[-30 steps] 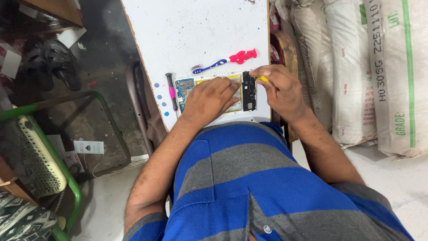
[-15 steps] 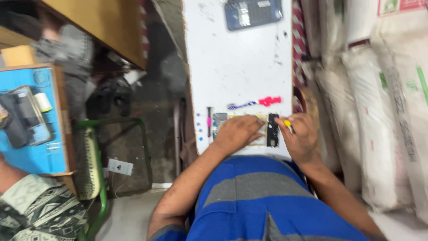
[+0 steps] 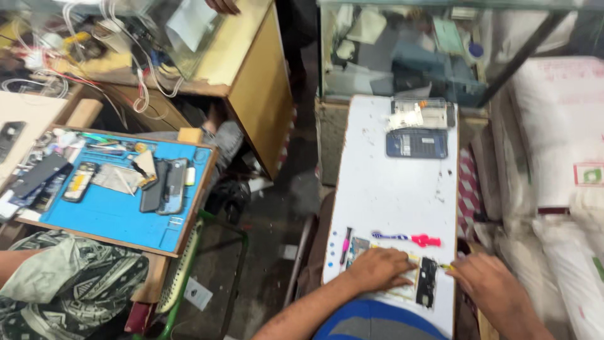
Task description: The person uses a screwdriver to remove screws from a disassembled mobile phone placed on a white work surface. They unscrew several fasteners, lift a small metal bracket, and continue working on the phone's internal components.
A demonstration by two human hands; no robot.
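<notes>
At the far end of the white counter, a dark blue rectangular screen device is laid flat near the right edge. Just beyond it, a small clear package with white contents is seen. On the white sack right of the counter, a small square label, white with green and red, is shown.

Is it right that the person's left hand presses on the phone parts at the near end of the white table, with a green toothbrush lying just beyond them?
Not quite. In the head view the left hand does rest on the phone parts at the near end of the white table, but the toothbrush beyond them is pink and blue, not green.
</notes>
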